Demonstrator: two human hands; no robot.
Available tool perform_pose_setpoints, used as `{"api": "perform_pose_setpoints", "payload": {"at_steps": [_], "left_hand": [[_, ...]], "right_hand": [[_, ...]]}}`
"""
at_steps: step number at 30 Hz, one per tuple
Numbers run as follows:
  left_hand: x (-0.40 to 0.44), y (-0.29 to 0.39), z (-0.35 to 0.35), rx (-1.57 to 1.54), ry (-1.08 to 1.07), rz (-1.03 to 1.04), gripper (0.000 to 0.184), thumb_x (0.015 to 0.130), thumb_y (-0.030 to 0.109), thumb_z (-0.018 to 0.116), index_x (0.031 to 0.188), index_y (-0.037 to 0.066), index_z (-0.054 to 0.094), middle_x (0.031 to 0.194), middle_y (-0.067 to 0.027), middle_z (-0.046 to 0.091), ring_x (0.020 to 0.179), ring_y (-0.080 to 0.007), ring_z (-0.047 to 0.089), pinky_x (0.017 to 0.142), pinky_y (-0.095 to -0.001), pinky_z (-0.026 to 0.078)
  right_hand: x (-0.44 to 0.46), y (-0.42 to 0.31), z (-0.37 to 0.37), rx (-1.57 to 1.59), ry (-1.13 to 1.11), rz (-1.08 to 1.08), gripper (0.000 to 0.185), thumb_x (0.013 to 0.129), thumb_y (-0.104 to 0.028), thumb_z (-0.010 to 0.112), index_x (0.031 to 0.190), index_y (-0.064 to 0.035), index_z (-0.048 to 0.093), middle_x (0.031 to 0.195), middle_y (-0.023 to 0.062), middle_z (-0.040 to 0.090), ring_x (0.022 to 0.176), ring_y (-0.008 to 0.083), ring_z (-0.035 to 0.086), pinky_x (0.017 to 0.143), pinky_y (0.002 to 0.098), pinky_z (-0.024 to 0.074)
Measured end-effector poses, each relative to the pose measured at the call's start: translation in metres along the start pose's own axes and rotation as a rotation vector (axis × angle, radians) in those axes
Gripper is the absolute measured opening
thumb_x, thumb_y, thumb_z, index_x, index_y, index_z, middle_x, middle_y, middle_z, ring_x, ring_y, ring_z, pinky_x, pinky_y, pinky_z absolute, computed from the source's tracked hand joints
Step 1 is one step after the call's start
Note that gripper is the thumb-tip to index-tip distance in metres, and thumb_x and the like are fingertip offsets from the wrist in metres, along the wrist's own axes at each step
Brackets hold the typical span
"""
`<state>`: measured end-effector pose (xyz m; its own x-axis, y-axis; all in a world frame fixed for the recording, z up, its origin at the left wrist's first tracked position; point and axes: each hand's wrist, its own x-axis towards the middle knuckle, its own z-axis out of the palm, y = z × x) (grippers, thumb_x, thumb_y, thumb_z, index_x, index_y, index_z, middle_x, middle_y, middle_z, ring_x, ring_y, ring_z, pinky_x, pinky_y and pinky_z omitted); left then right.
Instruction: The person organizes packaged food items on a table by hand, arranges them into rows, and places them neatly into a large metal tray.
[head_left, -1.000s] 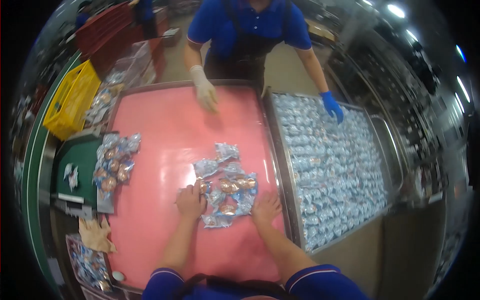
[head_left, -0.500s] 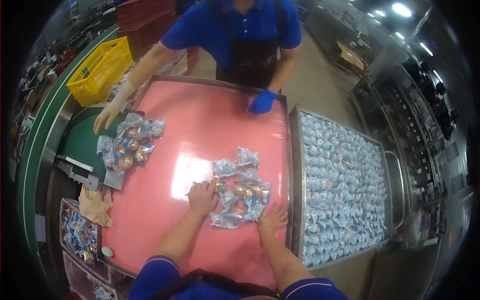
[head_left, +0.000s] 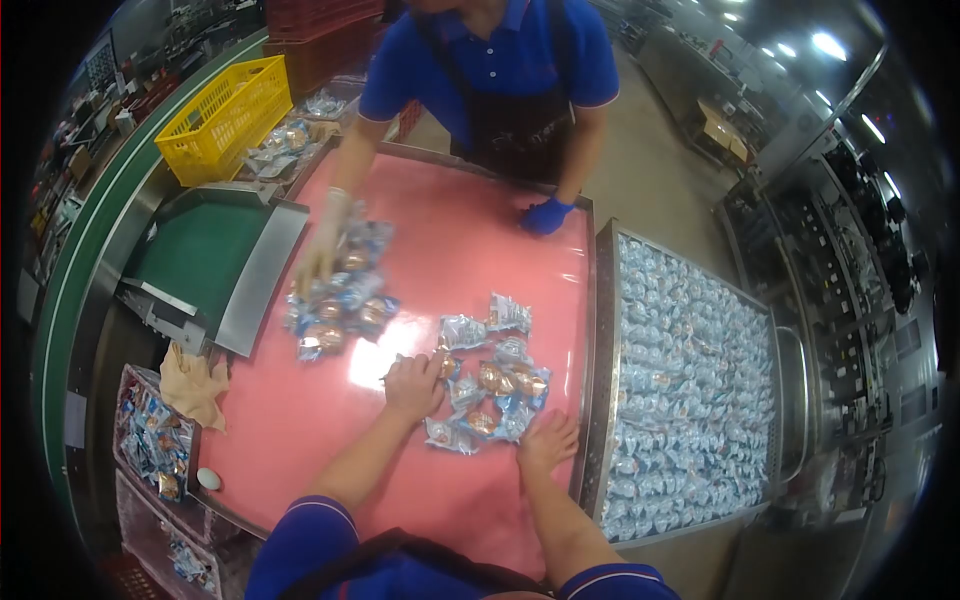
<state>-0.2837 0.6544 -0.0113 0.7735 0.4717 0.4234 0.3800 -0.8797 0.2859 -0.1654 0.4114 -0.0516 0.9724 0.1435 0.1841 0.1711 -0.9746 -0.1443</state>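
Reached over the near part of the bench [head_left: 470, 240] with both forearms, set wide at the sleeves and slanted inward on the left, outward-fingered on the right. Held the left hand [head_left: 413, 388] palm down at the left side of the packets [head_left: 488, 378], knuckles raised, fingers bent, fingertips at the nearest packet; could not tell whether gripped or only touched. Laid the right hand [head_left: 548, 442] palm down and released on the bench, just beside the lower right of the packets, fingers fanned toward the right rim [head_left: 588, 300]. Had the packets in a loose cluster between and ahead of both hands, right of the bench's middle. Had only a narrow strip from the right hand to that rim, with the tray [head_left: 611, 400] of packed rows just beyond. Had wider bare bench left of the left hand, toward the beige glove [head_left: 195, 385] and white oval thing [head_left: 208, 479] by the left edge, and more between the forearms. Faced a second pile [head_left: 350, 290] ahead and left, apart from the packets, under a co-worker's pale-gloved hand [head_left: 322, 250], near the metal plate [head_left: 262, 285] of the green belt [head_left: 195, 250]. Saw the co-worker's blue-gloved hand [head_left: 547, 215] near the far right corner, with bare bench between there and the packets.
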Motion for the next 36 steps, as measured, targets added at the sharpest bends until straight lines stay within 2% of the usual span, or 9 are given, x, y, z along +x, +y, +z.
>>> {"api": "perform_pose_setpoints", "payload": {"at_steps": [7, 10, 16, 26, 27, 30, 32, 33, 36], "left_hand": [[-0.002, -0.002, 0.002, 0.028, -0.01, 0.028, 0.051, 0.074, 0.026, 0.064, 0.123, 0.013, 0.061, 0.091, -0.0072, 0.058, 0.084, -0.0265, 0.058, 0.071, -0.0421, 0.045], [-0.002, -0.002, -0.001, 0.026, -0.028, 0.029, 0.051, 0.074, 0.026, 0.064, 0.123, 0.014, 0.061, 0.092, -0.0069, 0.057, 0.084, -0.0265, 0.058, 0.071, -0.0419, 0.044], [0.0, -0.003, 0.0, -0.005, -0.043, 0.028, 0.05, 0.074, 0.026, 0.064, 0.122, 0.014, 0.059, 0.09, -0.0073, 0.056, 0.083, -0.0271, 0.058, 0.073, -0.043, 0.045], [0.009, -0.014, 0.002, -0.168, -0.336, -0.106, 0.047, 0.086, 0.031, 0.055, 0.132, 0.021, 0.052, 0.122, -0.0219, 0.056, 0.094, -0.0427, 0.064, 0.078, -0.0575, 0.05], [0.008, -0.006, -0.018, -0.104, -0.38, -0.124, 0.035, 0.091, 0.032, 0.054, 0.122, 0.018, 0.06, 0.112, -0.0176, 0.06, 0.094, -0.0386, 0.064, 0.078, -0.0527, 0.051], [-0.024, -0.01, -0.023, -0.147, -0.356, -0.151, 0.046, 0.086, 0.027, 0.059, 0.132, 0.022, 0.054, 0.108, -0.0144, 0.06, 0.099, -0.0357, 0.062, 0.081, -0.0507, 0.051], [-0.038, -0.004, -0.052, -0.171, -0.392, -0.233, 0.055, 0.084, 0.026, 0.061, 0.137, 0.023, 0.051, 0.112, -0.0123, 0.061, 0.106, -0.0331, 0.06, 0.084, -0.0489, 0.052], [-0.05, -0.015, -0.046, -0.16, -0.373, -0.217, 0.062, 0.085, 0.035, 0.066, 0.143, 0.023, 0.047, 0.12, -0.0105, 0.06, 0.101, -0.032, 0.061, 0.087, -0.0482, 0.051], [-0.053, -0.028, -0.055, -0.329, -0.364, -0.314, 0.063, 0.085, 0.033, 0.068, 0.142, 0.015, 0.048, 0.125, -0.0116, 0.061, 0.1, -0.0314, 0.061, 0.089, -0.0476, 0.051]], "right_hand": [[-0.001, -0.001, -0.005, 0.001, -0.011, -0.005, 0.05, 0.095, -0.044, 0.049, 0.132, -0.0107, 0.05, 0.145, 0.0174, 0.04, 0.138, 0.0364, 0.034, 0.108, 0.0545, 0.028], [-0.003, 0.001, 0.003, -0.005, 0.056, -0.021, 0.051, 0.091, -0.04, 0.059, 0.132, -0.0119, 0.049, 0.145, 0.0176, 0.04, 0.137, 0.0361, 0.034, 0.107, 0.0538, 0.0279], [-0.002, 0.001, -0.004, 0.027, 0.034, -0.034, 0.051, 0.092, -0.041, 0.058, 0.132, -0.0106, 0.05, 0.145, 0.0193, 0.041, 0.136, 0.037, 0.035, 0.108, 0.0541, 0.0273], [0.007, 0.005, -0.002, 0.034, -0.025, -0.023, 0.055, 0.096, -0.048, 0.048, 0.138, -0.0129, 0.051, 0.147, 0.0207, 0.043, 0.135, 0.0379, 0.04, 0.108, 0.0559, 0.0318], [0.004, 0.008, 0.004, 0.022, 0.015, -0.053, 0.055, 0.095, -0.048, 0.049, 0.139, -0.0134, 0.05, 0.147, 0.0209, 0.042, 0.136, 0.0385, 0.039, 0.108, 0.0576, 0.0319], [0.006, 0.009, 0.008, 0.024, -0.043, -0.03, 0.057, 0.092, -0.047, 0.055, 0.139, -0.0152, 0.049, 0.148, 0.0186, 0.039, 0.138, 0.0381, 0.034, 0.107, 0.0602, 0.0309], [0.004, 0.016, 0.015, 0.011, -0.035, -0.086, 0.058, 0.091, -0.045, 0.058, 0.139, -0.0146, 0.049, 0.147, 0.0175, 0.039, 0.137, 0.0377, 0.034, 0.106, 0.0597, 0.0323], [0.006, 0.021, 0.013, 0.01, -0.018, -0.111, 0.058, 0.09, -0.044, 0.059, 0.139, -0.0143, 0.049, 0.147, 0.017, 0.039, 0.136, 0.0376, 0.034, 0.105, 0.0594, 0.033], [0.017, 0.037, -0.017, 0.117, -0.235, -0.2, 0.054, 0.086, -0.042, 0.063, 0.131, -0.0114, 0.056, 0.144, 0.0155, 0.043, 0.132, 0.0388, 0.036, 0.103, 0.0575, 0.0352]]}}
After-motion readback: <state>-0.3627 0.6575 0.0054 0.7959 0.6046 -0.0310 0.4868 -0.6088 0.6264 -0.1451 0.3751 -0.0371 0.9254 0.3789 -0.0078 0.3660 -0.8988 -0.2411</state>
